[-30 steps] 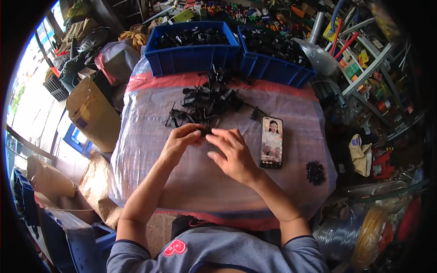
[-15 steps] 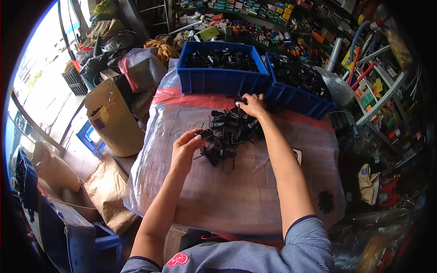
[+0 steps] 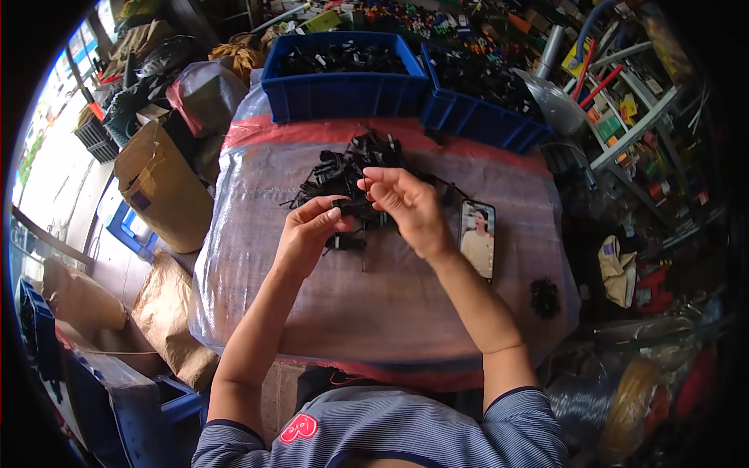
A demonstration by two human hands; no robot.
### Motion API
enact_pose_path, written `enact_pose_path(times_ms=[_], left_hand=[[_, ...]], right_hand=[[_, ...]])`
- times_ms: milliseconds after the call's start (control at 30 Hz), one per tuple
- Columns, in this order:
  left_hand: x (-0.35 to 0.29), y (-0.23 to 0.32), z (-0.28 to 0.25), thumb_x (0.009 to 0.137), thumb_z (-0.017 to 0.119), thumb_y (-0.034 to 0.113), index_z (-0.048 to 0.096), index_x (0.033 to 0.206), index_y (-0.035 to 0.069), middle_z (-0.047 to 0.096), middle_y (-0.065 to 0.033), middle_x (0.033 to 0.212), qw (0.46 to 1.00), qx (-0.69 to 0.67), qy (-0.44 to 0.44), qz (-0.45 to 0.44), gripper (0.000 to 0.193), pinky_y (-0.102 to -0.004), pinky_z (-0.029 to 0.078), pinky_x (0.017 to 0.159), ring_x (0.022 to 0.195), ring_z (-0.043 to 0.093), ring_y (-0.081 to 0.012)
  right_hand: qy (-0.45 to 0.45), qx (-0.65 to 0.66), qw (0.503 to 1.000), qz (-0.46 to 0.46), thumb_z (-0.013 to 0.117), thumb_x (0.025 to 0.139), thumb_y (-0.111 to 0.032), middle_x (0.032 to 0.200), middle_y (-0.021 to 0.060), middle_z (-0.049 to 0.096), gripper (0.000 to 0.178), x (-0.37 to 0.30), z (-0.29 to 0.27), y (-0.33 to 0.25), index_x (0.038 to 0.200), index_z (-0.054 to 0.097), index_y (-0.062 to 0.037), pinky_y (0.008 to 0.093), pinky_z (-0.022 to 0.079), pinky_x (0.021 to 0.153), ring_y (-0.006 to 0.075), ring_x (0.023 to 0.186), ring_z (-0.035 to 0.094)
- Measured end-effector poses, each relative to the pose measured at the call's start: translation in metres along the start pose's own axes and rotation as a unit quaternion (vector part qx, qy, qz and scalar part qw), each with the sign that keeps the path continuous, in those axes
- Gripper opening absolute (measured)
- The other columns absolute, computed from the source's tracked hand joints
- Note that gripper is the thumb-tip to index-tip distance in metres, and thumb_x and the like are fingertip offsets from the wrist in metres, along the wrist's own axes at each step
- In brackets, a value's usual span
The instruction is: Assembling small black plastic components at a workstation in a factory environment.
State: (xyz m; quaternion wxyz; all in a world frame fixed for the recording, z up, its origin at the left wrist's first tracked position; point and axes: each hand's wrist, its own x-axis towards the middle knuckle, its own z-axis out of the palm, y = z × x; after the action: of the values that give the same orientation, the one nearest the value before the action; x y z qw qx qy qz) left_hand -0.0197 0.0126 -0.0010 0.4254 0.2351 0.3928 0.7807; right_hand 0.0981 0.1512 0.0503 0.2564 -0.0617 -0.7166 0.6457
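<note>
Over the near edge of a pile of small black plastic parts, my two hands are close together. My left hand pinches a small black plastic part between thumb and fingertips. To its right, my right hand has its thumb and forefinger closed on a thin dark piece just above that part. Whether the two pieces touch is too small to tell. The pile lies on a table covered with translucent woven plastic sheeting, partly hidden behind my hands.
Two blue bins full of black parts stand along the table's far edge. A phone with a person on its screen lies right of my right hand. Nearer the right edge sits a small black clump. Left of the table stands a brown paper sack.
My right hand has come back from the far side of the pile, near the bins, to meet my left hand. The view has shifted, and the phone is now uncovered.
</note>
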Motion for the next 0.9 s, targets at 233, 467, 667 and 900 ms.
enact_pose_path(times_ms=[233, 467, 667, 900], left_hand=[[-0.01, -0.015, 0.011, 0.081, 0.063, 0.01, 0.061, 0.096, 0.0, 0.063, -0.007, 0.086, 0.996, 0.082, -0.02, -0.027, 0.018, -0.026, 0.047, 0.074, 0.077, 0.059, -0.0116], [-0.018, -0.018, 0.022, 0.075, 0.069, 0.004, 0.061, 0.092, -0.002, 0.059, -0.0031, 0.085, 0.989, 0.143, -0.014, 0.028, 0.02, -0.0238, 0.048, 0.07, 0.075, 0.059, -0.0112], [-0.024, -0.014, 0.027, 0.071, 0.068, -0.004, 0.06, 0.092, -0.005, 0.057, -0.0072, 0.086, 0.9, 0.381, -0.011, 0.211, 0.023, -0.0246, 0.049, 0.064, 0.072, 0.06, -0.0144], [-0.027, -0.012, 0.037, 0.067, 0.068, -0.005, 0.061, 0.091, -0.002, 0.057, -0.0112, 0.088, 0.818, 0.497, -0.026, 0.287, 0.025, -0.0275, 0.049, 0.058, 0.067, 0.06, -0.0209]], right_hand=[[0.126, -0.021, 0.99, -0.054, 0.057, 0.087, -0.007, 0.091, 0.0038, 0.061, 0.015, -0.038, 0.007, 0.016, 0.101, 0.057, -0.002, 0.0188, 0.045, 0.071, 0.0074, 0.08, 0.056], [0.063, -0.081, 0.987, -0.12, 0.058, 0.085, -0.006, 0.095, 0.0027, 0.052, 0.007, -0.048, 0.011, 0.037, 0.091, 0.057, -0.003, 0.0197, 0.04, 0.073, 0.0072, 0.083, 0.049], [0.011, 0.136, 0.986, 0.098, 0.057, 0.086, -0.01, 0.092, 0.0014, 0.056, 0.011, -0.048, 0.008, 0.026, 0.095, 0.055, -0.0028, 0.0197, 0.038, 0.078, 0.0055, 0.082, 0.049], [0.012, 0.29, 0.944, 0.157, 0.06, 0.084, -0.008, 0.082, 0.0001, 0.057, 0.008, -0.053, 0.0, 0.053, 0.087, 0.054, -0.0038, 0.0187, 0.04, 0.071, 0.0051, 0.076, 0.05]])
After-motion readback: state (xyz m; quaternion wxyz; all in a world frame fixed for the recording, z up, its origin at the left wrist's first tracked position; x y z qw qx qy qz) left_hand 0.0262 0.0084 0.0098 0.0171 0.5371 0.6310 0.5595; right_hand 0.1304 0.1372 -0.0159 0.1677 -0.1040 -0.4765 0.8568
